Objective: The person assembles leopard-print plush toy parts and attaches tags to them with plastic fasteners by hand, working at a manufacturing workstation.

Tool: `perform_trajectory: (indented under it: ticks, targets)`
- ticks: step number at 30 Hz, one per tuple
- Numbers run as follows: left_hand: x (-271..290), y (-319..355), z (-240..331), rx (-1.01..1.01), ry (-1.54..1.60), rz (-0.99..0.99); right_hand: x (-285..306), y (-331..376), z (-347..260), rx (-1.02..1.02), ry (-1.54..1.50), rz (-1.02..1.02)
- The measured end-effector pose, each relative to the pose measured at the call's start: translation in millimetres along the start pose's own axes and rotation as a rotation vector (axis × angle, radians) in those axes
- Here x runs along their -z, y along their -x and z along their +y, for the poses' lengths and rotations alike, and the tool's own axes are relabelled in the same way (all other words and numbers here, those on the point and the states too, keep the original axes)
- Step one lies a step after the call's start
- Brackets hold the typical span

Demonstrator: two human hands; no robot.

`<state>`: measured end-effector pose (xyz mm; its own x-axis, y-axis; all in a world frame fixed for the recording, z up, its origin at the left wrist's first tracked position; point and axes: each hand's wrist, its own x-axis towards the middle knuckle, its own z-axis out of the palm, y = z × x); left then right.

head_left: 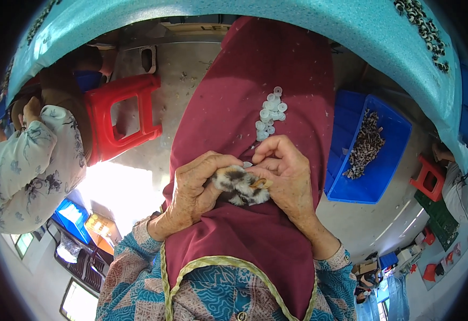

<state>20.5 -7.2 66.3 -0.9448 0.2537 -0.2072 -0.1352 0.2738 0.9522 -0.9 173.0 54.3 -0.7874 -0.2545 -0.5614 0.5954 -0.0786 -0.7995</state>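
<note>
Sleeves: patterned teal and brown, coming in from the lower edge, one on each side of the apron's green-trimmed hem.
Apron (255, 246): maroon cloth spread over the lap, running from the lower edge up toward the table; small pale specks lie scattered on it.
Left hand (193, 195): fingers curled closed around the left end of the toy, thumb on top.
Right hand (284, 179): fingers bent and closed on the toy's right end, fingertips pinching near its orange tip (what sits under the fingertips is hidden).
Toy (242, 186): a small furry piece, mottled black, white and tan, held between both hands over the middle of the apron, touching both palms.
Discs (271, 113): a loose heap of small white round pieces lying on the apron just beyond the right hand, near the apron's far half.
Stool (121, 115): red plastic, on the concrete floor left of the apron.
Other person (36, 160): a floral pale sleeve at the left edge, hand raised, well apart from the wearer's hands.
Bin (375, 160): blue, on the floor right of the apron, holding a pile of mottled pieces (366, 144).
Table (276, 21): teal top arching across the far edge, with dark and white small pieces (424, 29) at its right corner.
</note>
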Motion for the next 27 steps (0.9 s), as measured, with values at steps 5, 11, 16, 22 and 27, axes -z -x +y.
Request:
perform_trajectory:
  ticks: [5, 11, 16, 22, 27]
  targets:
    - [2, -23, -12, 0.108, 0.007, 0.025, 2, -19, -4, 0.087, 0.042, -0.108]
    - [4, -34, -30, 0.260, 0.021, -0.033, -2, -36, -3, 0.184, 0.478, -0.179]
    - [-3, -27, -32, 0.278, 0.039, -0.026, -9, -35, 9, 0.062, 0.523, -0.069]
    - [-9, -25, -44, 0.216, 0.053, 0.037, -5, -39, 16, 0.023, 0.548, -0.073]
    - [-13, -19, -61, 0.340, 0.023, 0.086, -1, -46, 28, 0.009, 0.449, -0.078]
